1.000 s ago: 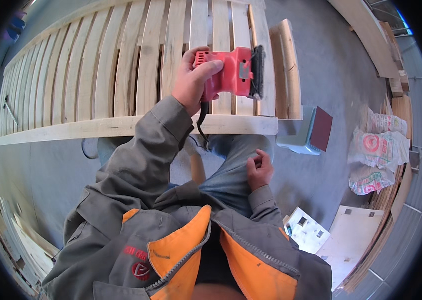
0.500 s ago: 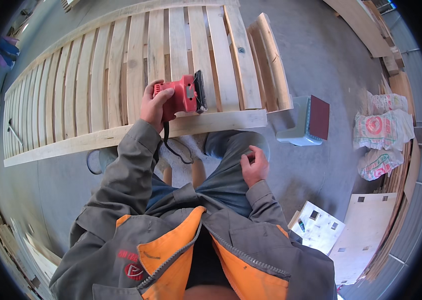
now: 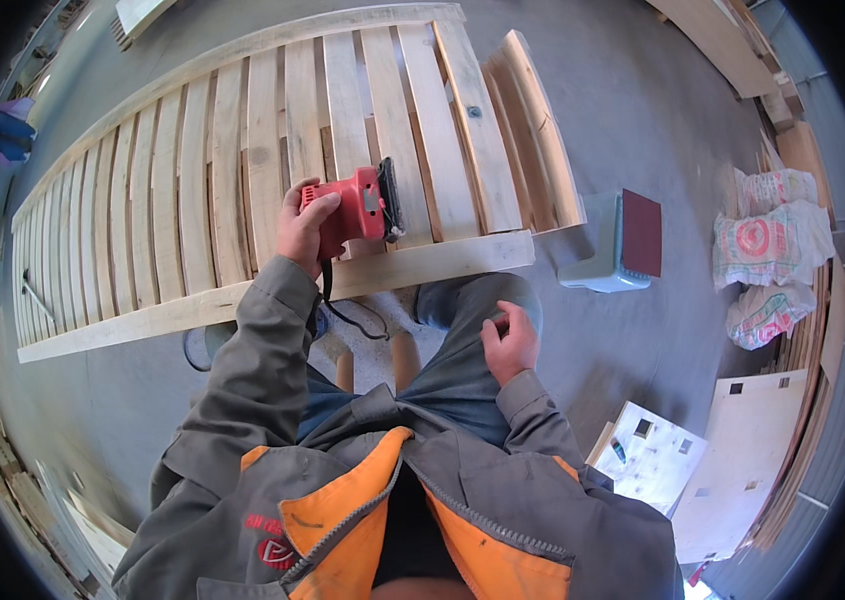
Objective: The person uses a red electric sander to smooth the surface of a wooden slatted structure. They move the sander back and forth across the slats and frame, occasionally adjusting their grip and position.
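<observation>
My left hand [image 3: 303, 225] is wrapped round a red electric sander [image 3: 348, 208] above the near right part of a slatted wooden frame [image 3: 228, 170]. The sander is turned so its black pad [image 3: 390, 200] faces right, not down at the slats. I cannot tell whether it touches the wood. A dark cord [image 3: 361, 325] hangs from it past the frame's near rail [image 3: 433, 256] toward my legs. My right hand [image 3: 513, 342] rests on my right thigh with its fingers loosely curled in, and nothing shows in it.
Right of the frame stands a grey-blue stool [image 3: 591, 245] with a dark red sheet [image 3: 641, 234] against it. White printed sacks [image 3: 763, 245] lie beside stacked boards at the far right. A panel with square holes [image 3: 643, 455] is near my right elbow. A thin metal tool [image 3: 38, 297] lies on the frame's left end.
</observation>
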The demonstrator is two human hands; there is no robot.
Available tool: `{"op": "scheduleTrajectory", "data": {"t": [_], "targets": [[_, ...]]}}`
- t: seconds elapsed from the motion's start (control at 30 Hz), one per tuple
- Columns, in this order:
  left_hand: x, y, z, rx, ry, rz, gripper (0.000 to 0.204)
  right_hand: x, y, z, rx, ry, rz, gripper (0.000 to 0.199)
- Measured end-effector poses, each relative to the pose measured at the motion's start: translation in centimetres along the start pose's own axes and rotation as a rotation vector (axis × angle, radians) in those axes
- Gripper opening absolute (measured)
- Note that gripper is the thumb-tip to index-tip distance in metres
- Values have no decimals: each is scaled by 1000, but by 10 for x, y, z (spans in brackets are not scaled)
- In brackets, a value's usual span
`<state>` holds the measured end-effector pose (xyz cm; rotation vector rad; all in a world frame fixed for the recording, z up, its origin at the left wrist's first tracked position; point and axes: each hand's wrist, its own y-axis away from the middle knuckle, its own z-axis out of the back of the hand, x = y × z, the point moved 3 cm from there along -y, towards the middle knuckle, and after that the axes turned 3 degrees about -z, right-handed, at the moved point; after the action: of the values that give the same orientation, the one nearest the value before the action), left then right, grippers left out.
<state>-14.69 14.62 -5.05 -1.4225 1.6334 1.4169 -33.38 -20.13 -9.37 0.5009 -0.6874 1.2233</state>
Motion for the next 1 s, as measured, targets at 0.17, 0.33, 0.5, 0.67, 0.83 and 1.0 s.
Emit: {"op": "scheduleTrajectory", "data": {"t": [0.17, 0.33, 0.5, 0.67, 0.83, 1.0], "targets": [[-2, -3, -7, 6, -37, -39, 69, 2, 0, -1, 23, 4, -30, 39], [-9, -27, -12, -20, -80, -81, 71, 4, -1, -1, 22, 1, -17, 39], [-23, -58, -19, -34, -130, -86, 70, 6, -1, -1, 33, -35, -46, 38], [-35, -77, -24, -52, -154, -82, 66, 8, -4, -3, 36, -22, -26, 38], [-21, -53, -17, -14, -123, -67, 71, 12, -5, -1, 27, -7, -22, 38], [4, -9, -1, -14, -66, 9, 68, 8, -5, -5, 28, 14, 9, 39]]}}
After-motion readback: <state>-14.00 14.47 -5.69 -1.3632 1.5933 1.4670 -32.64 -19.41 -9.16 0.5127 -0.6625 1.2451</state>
